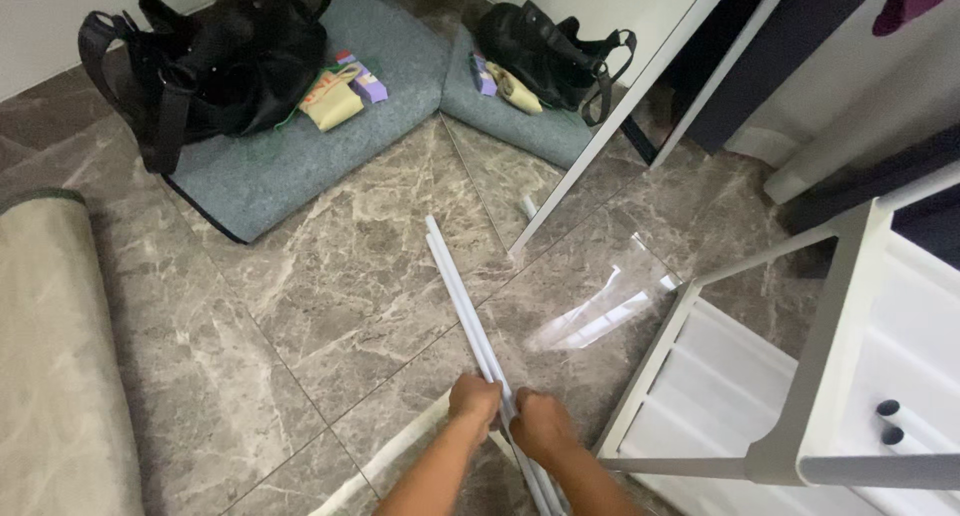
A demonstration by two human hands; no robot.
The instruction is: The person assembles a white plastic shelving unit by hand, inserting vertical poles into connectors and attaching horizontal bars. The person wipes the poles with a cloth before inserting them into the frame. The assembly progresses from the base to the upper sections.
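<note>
White rods (462,288) — 2 long, stiff, likely light — lie on marble floor (330,306); left hand (474,401) and right hand (541,423) both clench them near one end.

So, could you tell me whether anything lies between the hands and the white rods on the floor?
Nothing visible does. The left hand and right hand are already on the white rods, gripping them near the closer end. The far end lies free on the bare floor tiles.
</note>
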